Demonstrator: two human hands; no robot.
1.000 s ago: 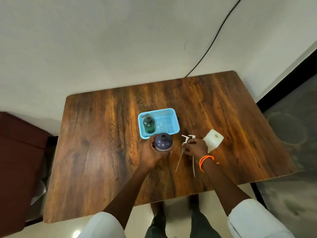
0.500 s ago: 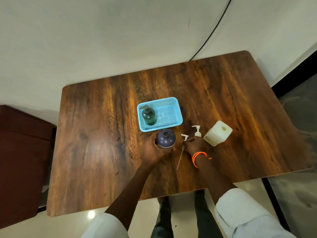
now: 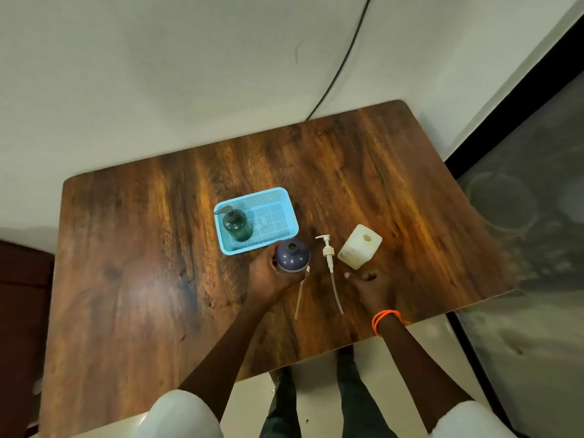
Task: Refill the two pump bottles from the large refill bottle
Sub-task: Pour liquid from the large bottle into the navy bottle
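A dark purple bottle (image 3: 292,256) with no pump on its open neck stands upright on the wooden table (image 3: 142,273), and my left hand (image 3: 268,275) grips its side. A white pump with its long tube (image 3: 330,263) lies flat to the right of it. A second tube (image 3: 299,298) sticks out from under my left hand. The white square refill bottle (image 3: 359,246) stands open further right. My right hand (image 3: 368,284) hovers just below it with loosely curled fingers, holding nothing. A green pump bottle (image 3: 236,224) stands in a light blue basket (image 3: 286,197).
The table's right edge drops to a grey floor (image 3: 521,248). A black cable (image 3: 341,58) runs down the white wall behind the table. A dark red seat (image 3: 19,311) sits at the left.
My right hand has let go of the white pump, which now lies flat on the table, and has moved right toward the refill bottle. My left hand stays on the purple bottle.
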